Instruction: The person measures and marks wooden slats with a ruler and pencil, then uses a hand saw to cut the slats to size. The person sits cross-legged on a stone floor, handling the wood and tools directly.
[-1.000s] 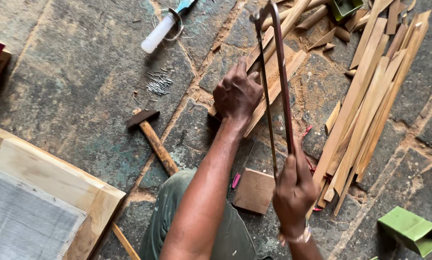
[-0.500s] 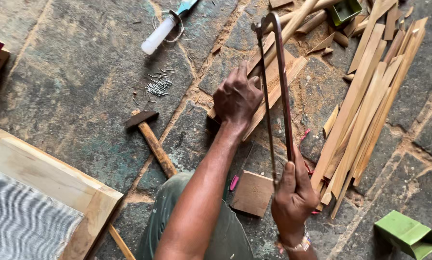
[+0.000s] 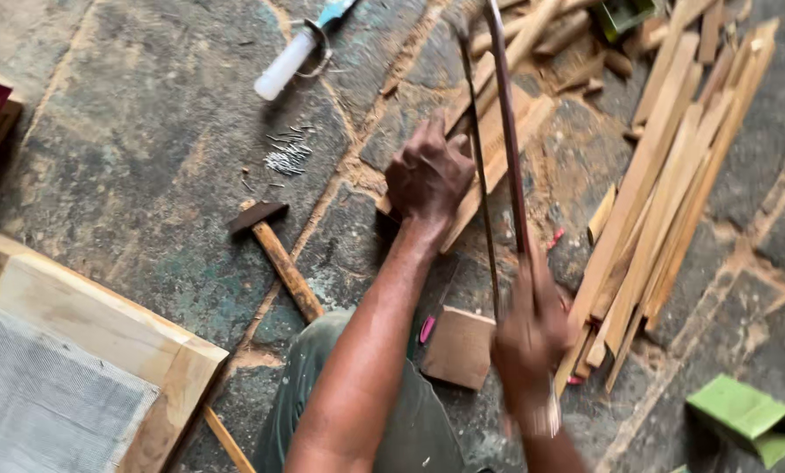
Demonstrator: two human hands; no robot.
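Stone-slab floor [image 3: 130, 166] as the workbench here, everything laid out low and within arm's reach. Big wooden frame with wire mesh [image 3: 68, 385] parked at lower left, out of the sawing zone. Pile of long wooden slats [image 3: 672, 184] fanned out on the right, close enough to grab one at a time. Frame saw [image 3: 502, 158] running lengthwise up the middle, thin blade on the left side, bar on the right, teeth crossing a couple of wooden strips [image 3: 497, 149] lying flat on the stone. Left hand [image 3: 427, 180] pressed palm-down on those strips just beside the blade, fingers spread and curled over the wood, pinning it so no sliding under the cut. Right hand [image 3: 532, 337] wrapped closed around the near end of the saw, blurred, so exact finger placement hard to tell. Small square wooden block [image 3: 458, 346] by the knee, just left of the right hand. Hammer [image 3: 274, 250] lying flat to the left, head up, handle pointing back toward the body, well apart from both hands. White tube [image 3: 292, 57] up top near the edge. Green folded box [image 3: 742, 416] at lower right. Little heap of nails [image 3: 285, 158] above the hammer, kept together in one spot.
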